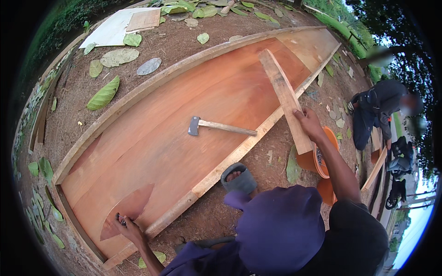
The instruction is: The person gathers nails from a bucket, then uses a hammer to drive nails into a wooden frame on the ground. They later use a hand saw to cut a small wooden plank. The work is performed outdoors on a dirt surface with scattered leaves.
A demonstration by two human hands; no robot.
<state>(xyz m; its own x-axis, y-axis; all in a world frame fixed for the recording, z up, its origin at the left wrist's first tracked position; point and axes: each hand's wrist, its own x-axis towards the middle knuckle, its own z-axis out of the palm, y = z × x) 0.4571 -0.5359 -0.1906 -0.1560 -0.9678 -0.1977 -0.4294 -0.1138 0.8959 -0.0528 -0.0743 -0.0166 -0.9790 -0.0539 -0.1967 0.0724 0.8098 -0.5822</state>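
My right hand (307,123) grips a wooden plank (282,92) near its lower end, with the plank slanting over the long edge of a large wooden panel framed with timber strips (239,166). Low over the panel's near left end, my left hand (130,228) is closed on a small dark object (120,219), too small to name. Beneath it lies a darker reddish patch (133,204) on the panel. A hatchet (194,126) with a wooden handle rests between my hands, its handle end on the frame edge.
Orange buckets (332,146) stand beside my right forearm, one holding small items. A sandalled foot (239,178) is beside the frame. To the right another person (375,110) bends near timber. White board (108,30) and leaves (103,93) lie on bare soil.
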